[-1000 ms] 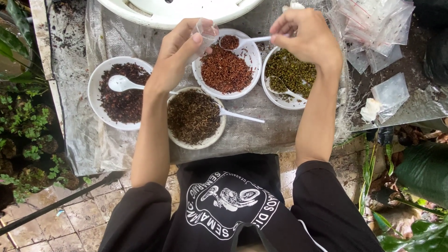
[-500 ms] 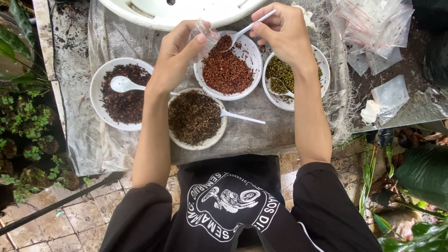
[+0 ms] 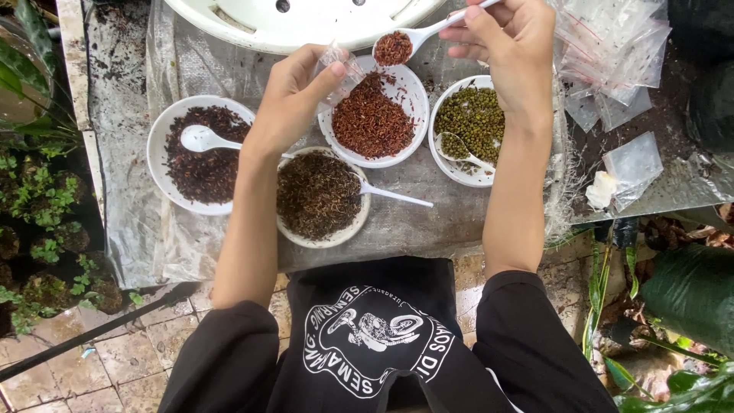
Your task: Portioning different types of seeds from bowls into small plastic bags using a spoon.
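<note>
While raised over the round white bowl of reddish-brown seeds (image 3: pixel 372 115), pinches a white plastic spoon (image 3: pixel 428 32) by the handle in the right hand (image 3: pixel 508 47), grip closed around it between thumb and fingers, spoon head heaped with the same reddish seeds and hanging just above the bowl's far rim. Holds a small clear plastic bag (image 3: pixel 342 67) in the left hand (image 3: pixel 292 99), grip closed on it between thumb and fingertips, bag mouth up, just beside the loaded spoon head but apart from it. Keeps both hands over a worktop covered in grey plastic sheeting (image 3: pixel 428 222).

Shows three more bowls on the sheeting: a white bowl of dark purplish-brown bits (image 3: pixel 200 157) at the left with a white spoon (image 3: pixel 202 139) lying in it; a white bowl of dark brown fibrous material (image 3: pixel 319 196) nearest the body, partly under the left wrist, with a white spoon handle (image 3: pixel 394 195) sticking out to the right; and a white bowl of green seeds (image 3: pixel 475 126) under the right forearm, with another spoon (image 3: pixel 462 151) resting inside. Shows a large white basin with holes (image 3: pixel 306 23) at the far edge, a loose pile of clear plastic bags (image 3: pixel 612 53) at the right, and green potted plants (image 3: pixel 30 206) along the left.
</note>
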